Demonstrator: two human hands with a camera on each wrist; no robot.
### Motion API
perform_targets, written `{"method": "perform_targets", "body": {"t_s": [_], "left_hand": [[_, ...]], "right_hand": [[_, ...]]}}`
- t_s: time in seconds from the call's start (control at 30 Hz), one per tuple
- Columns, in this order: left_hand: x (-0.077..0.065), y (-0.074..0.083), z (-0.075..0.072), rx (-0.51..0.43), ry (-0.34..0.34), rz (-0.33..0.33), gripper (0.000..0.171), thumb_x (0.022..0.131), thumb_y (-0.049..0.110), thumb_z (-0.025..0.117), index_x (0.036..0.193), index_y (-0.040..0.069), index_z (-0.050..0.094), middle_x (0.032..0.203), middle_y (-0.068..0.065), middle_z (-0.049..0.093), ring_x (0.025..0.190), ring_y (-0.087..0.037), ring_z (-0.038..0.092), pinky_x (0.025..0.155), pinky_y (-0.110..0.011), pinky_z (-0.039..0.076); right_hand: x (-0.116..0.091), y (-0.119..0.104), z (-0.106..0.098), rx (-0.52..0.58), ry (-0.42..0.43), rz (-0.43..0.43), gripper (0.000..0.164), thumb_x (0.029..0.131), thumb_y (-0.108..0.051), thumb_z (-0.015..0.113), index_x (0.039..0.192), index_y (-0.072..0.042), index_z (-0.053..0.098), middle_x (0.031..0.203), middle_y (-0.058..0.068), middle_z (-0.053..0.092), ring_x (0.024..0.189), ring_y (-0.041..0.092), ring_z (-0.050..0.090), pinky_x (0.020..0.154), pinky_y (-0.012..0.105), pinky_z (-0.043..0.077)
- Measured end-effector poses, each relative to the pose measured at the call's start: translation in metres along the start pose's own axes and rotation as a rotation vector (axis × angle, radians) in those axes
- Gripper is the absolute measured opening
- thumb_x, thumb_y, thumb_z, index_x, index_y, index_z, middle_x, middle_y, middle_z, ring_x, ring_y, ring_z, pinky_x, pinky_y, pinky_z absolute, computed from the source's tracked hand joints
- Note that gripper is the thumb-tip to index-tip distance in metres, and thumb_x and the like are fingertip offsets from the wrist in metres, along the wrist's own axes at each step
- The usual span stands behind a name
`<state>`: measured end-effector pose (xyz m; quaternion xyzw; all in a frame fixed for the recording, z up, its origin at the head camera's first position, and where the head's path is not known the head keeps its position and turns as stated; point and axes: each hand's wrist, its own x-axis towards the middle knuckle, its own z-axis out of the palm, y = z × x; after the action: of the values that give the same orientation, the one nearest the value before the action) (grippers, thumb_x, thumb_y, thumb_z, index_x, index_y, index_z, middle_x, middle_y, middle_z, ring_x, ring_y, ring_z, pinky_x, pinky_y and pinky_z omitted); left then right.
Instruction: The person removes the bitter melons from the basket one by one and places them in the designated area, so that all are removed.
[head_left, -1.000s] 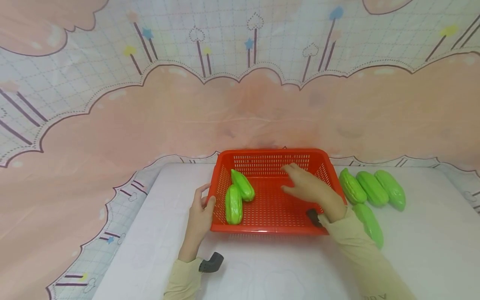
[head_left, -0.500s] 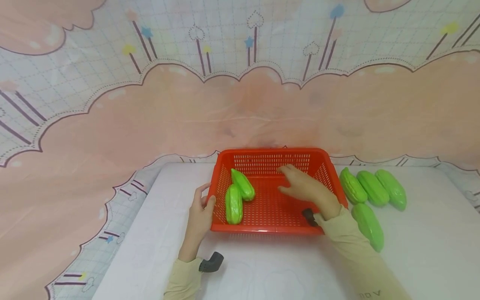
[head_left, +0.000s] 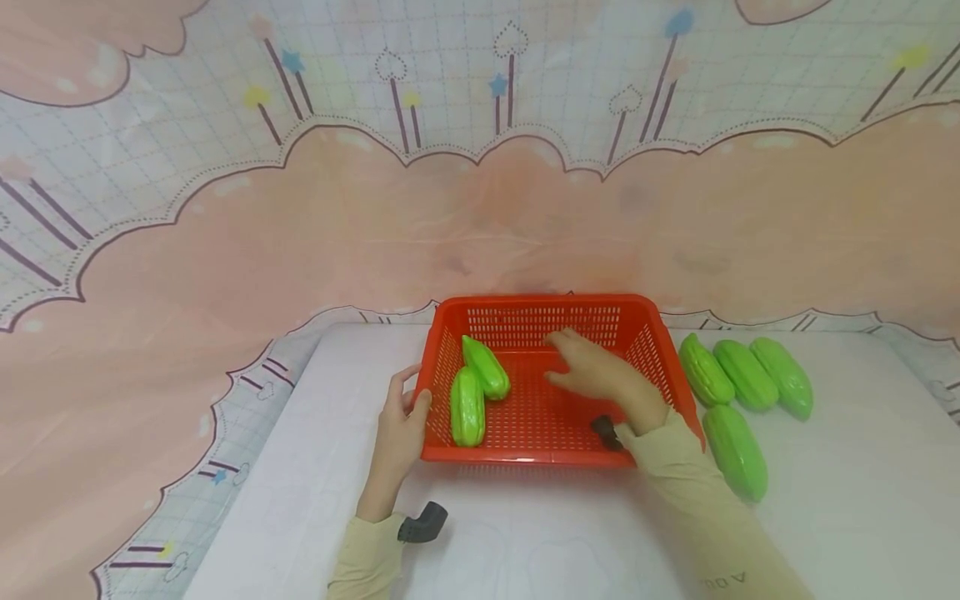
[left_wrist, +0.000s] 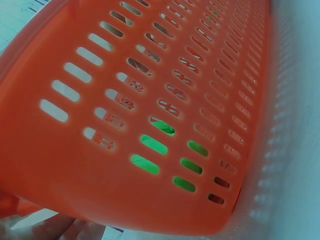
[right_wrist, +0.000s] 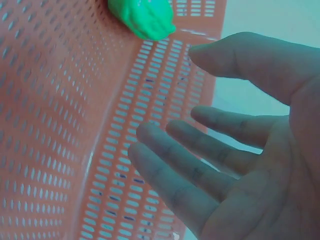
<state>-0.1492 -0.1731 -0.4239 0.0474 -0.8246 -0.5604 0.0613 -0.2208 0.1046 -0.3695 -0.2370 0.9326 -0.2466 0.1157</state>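
Note:
My left hand grips the left rim of a red plastic basket, with the thumb at the rim. In the left wrist view the slotted wall fills most of the picture, and part of the hand shows at the bottom left. Over the basket's right half hovers my right hand, fingers spread and bent a little, holding nothing. Two glossy, long green ridged fruits lie inside at the left. One green fruit also shows at the top of the right wrist view, apart from the fingers.
Right of the basket, on the white table, lie several more green fruits, with one nearer the front beside the right sleeve. A patterned cloth backdrop rises behind the table.
My right hand has drifted left over the basket, still holding nothing. The left hand stays at the left rim, and the fruits lie where they were.

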Motion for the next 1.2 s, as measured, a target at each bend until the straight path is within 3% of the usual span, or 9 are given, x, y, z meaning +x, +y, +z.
{"method": "perform_targets", "body": {"t_s": [0.23, 0.73, 0.93, 1.2], "left_hand": [[0.001, 0.0, 0.002, 0.002, 0.001, -0.001, 0.043, 0.103, 0.015, 0.047, 0.146, 0.016, 0.04, 0.117, -0.024, 0.067, 0.097, -0.035, 0.067, 0.081, -0.045, 0.059], [0.0, 0.001, 0.0, -0.025, -0.014, 0.016, 0.044, 0.104, 0.015, 0.047, 0.147, 0.015, 0.039, 0.118, -0.025, 0.066, 0.097, -0.035, 0.067, 0.081, -0.046, 0.058], [0.0, 0.001, -0.001, -0.021, -0.011, 0.011, 0.043, 0.104, 0.015, 0.047, 0.147, 0.016, 0.04, 0.118, -0.025, 0.066, 0.097, -0.035, 0.068, 0.08, -0.046, 0.059], [-0.001, 0.001, -0.001, -0.014, -0.018, 0.008, 0.044, 0.104, 0.015, 0.047, 0.147, 0.015, 0.039, 0.119, -0.025, 0.066, 0.098, -0.034, 0.067, 0.082, -0.047, 0.058]], "right_hand": [[0.008, 0.002, 0.003, 0.024, 0.001, -0.033, 0.053, 0.095, -0.016, 0.062, 0.139, 0.008, 0.045, 0.14, 0.026, 0.052, 0.134, 0.04, 0.045, 0.112, 0.052, 0.036], [0.023, -0.007, 0.01, 0.077, -0.027, -0.054, 0.053, 0.096, -0.017, 0.063, 0.139, 0.008, 0.046, 0.141, 0.025, 0.051, 0.134, 0.038, 0.046, 0.112, 0.05, 0.037], [0.029, -0.01, 0.014, 0.098, -0.035, -0.079, 0.052, 0.095, -0.015, 0.063, 0.138, 0.009, 0.046, 0.139, 0.026, 0.051, 0.123, 0.038, 0.054, 0.105, 0.048, 0.045], [0.038, -0.015, 0.02, 0.133, -0.068, -0.092, 0.051, 0.095, -0.013, 0.063, 0.137, 0.01, 0.046, 0.138, 0.027, 0.051, 0.12, 0.039, 0.056, 0.103, 0.047, 0.047]]}}
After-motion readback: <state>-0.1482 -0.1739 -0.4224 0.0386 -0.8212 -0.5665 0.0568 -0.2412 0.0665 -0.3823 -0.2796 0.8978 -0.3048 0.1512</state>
